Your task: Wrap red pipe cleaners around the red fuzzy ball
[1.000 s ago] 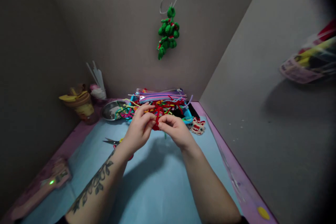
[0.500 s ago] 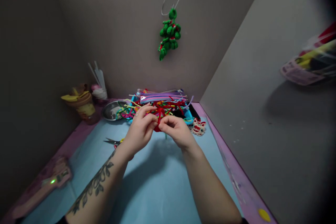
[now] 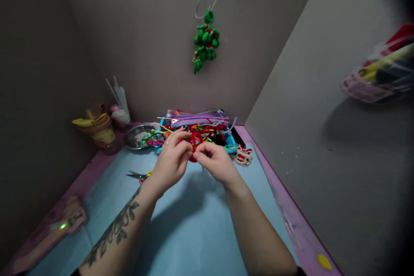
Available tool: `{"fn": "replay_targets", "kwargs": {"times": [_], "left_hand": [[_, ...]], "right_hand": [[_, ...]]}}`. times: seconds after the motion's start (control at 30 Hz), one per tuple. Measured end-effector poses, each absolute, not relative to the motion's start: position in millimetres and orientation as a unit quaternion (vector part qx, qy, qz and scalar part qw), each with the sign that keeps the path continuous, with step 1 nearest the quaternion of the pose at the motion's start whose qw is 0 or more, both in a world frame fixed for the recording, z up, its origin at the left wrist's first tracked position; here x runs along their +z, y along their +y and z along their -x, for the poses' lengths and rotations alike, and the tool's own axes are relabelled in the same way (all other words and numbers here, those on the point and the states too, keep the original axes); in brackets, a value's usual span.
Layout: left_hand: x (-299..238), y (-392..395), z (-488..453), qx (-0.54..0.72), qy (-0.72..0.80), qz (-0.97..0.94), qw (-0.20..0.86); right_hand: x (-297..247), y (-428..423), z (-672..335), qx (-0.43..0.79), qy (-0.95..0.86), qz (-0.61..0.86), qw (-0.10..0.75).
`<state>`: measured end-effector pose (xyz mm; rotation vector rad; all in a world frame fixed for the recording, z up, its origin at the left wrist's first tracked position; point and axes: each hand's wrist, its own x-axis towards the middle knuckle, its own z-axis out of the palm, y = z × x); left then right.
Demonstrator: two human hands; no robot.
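Observation:
My left hand point(image 3: 171, 161) and my right hand point(image 3: 217, 161) meet above the blue mat point(image 3: 190, 228), fingertips pinched together on a small red pipe-cleaner piece point(image 3: 195, 141) bent into a loop. Both hands are closed on it. Just behind them lies a heap of coloured pipe cleaners point(image 3: 197, 127), red, purple, yellow and blue. My left forearm carries a dark leaf tattoo.
Scissors point(image 3: 138, 175) lie on the mat left of my hands. A metal dish point(image 3: 137, 136), a brown cup point(image 3: 98, 131) and a small red-and-white figure point(image 3: 243, 155) stand near the back. A green pipe-cleaner ornament point(image 3: 205, 43) hangs from a hook. Grey walls close in on three sides.
My fingers have worked the red piece slightly; its loop now stands a little higher above the fingertips. The hands stay in the same spot.

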<state>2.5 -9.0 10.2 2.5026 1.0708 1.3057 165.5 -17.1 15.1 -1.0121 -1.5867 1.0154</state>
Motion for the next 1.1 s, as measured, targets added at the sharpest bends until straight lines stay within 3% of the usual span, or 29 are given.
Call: {"fn": "replay_targets", "kwargs": {"times": [0.13, 0.5, 0.73, 0.97, 1.1], "left_hand": [[9.4, -8.2, -2.4, 0.434, 0.361, -0.824, 0.042], [8.1, -7.6, -2.6, 0.439, 0.354, -0.825, -0.025], [9.2, -8.4, -2.3, 0.413, 0.373, -0.83, 0.01], [7.7, -8.5, -4.9, 0.395, 0.434, -0.809, 0.02], [4.8, -5.6, -4.9, 0.392, 0.462, -0.795, 0.02]], "right_hand": [[18.9, -19.6, -166.3, 0.377, -0.673, 0.421, 0.477], [8.7, -15.1, -164.4, 0.438, -0.634, 0.4, 0.497], [15.3, -21.3, -160.4, 0.199, -0.709, 0.426, 0.526], [-3.9, -26.3, -146.7, -0.117, -0.727, 0.492, 0.465], [-10.6, -21.4, -142.1, -0.084, -0.703, 0.517, 0.481]]}}
